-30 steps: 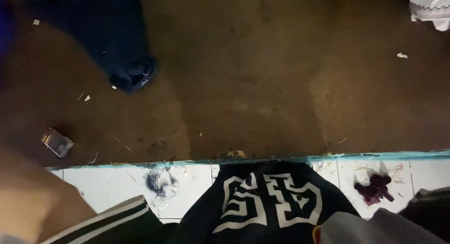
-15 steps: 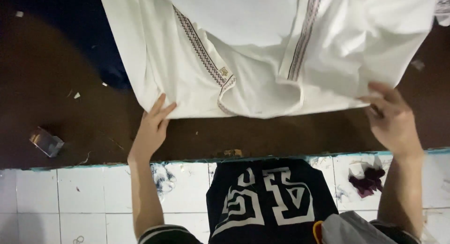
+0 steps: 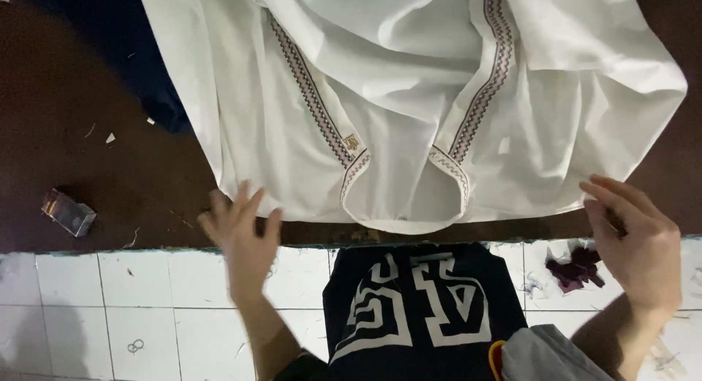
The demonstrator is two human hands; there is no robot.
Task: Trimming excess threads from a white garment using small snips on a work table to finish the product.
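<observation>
Left hand spread wide, fingers touching the white shirt hem; right hand loosely curled, empty, just beside its right corner. Shirt lies ahead of both on the dark surface, long axis running away from the person, left hand nearer.

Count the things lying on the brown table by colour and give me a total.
White: 1, the embroidered shirt spread near the left hand and right hand
Dark blue: 1, the cloth partly under the shirt
Silvery: 1, the small box at the table's near edge
Total: 3
</observation>
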